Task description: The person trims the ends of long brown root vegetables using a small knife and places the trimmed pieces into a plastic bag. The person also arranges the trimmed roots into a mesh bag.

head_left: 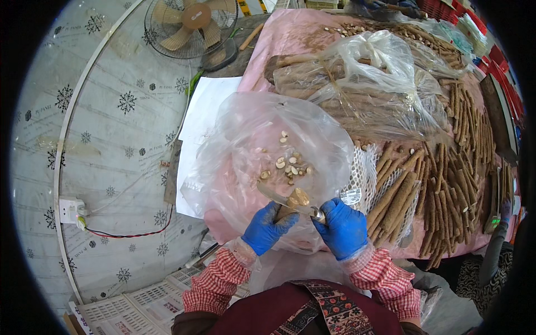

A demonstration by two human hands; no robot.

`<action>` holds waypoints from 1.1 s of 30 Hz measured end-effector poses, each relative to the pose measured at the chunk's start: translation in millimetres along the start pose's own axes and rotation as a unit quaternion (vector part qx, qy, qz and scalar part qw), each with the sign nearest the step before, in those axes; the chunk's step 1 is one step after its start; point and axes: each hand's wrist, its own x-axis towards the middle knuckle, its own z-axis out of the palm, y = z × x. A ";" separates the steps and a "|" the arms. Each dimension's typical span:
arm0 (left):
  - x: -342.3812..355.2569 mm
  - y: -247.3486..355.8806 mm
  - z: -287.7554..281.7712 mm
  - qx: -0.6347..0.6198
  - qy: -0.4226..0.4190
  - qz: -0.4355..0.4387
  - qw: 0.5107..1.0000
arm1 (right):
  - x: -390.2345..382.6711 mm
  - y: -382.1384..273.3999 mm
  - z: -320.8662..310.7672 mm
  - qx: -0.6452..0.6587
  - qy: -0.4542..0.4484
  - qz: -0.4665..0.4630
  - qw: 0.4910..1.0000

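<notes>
My left hand point(267, 228), in a blue glove, is closed around a short stub of brown yam root point(297, 197) with a pale cut face. In my right hand point(341, 226), also gloved in blue, is the handle of a knife point(271, 193). Its blade points left and lies against the root, which partly hides it. Both hands are over a clear plastic bag point(240, 151) spread on the pink-covered table. Several pale root slices and end bits point(291, 161) lie on the plastic just beyond the blade.
To the right are loose long yam roots point(446, 206) and some in white foam netting point(391, 206). Bagged roots point(357, 89) lie farther back. A fan point(196, 18) stands at the back left, beside a panelled wall point(123, 145). Another person's arm point(494, 251) shows at the right edge.
</notes>
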 end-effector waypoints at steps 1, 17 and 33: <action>0.1 -3.2 -3.9 -0.018 -0.002 -0.020 1.000 | 2.2 -2.7 3.2 0.001 -0.004 0.004 1.000; 14.2 0.0 -49.9 -0.142 -0.014 0.025 0.989 | 25.0 39.2 49.2 0.216 -0.097 0.205 0.950; 17.1 41.6 -48.3 -0.569 0.224 0.231 0.757 | 9.5 -29.4 24.9 0.625 -0.067 0.271 0.729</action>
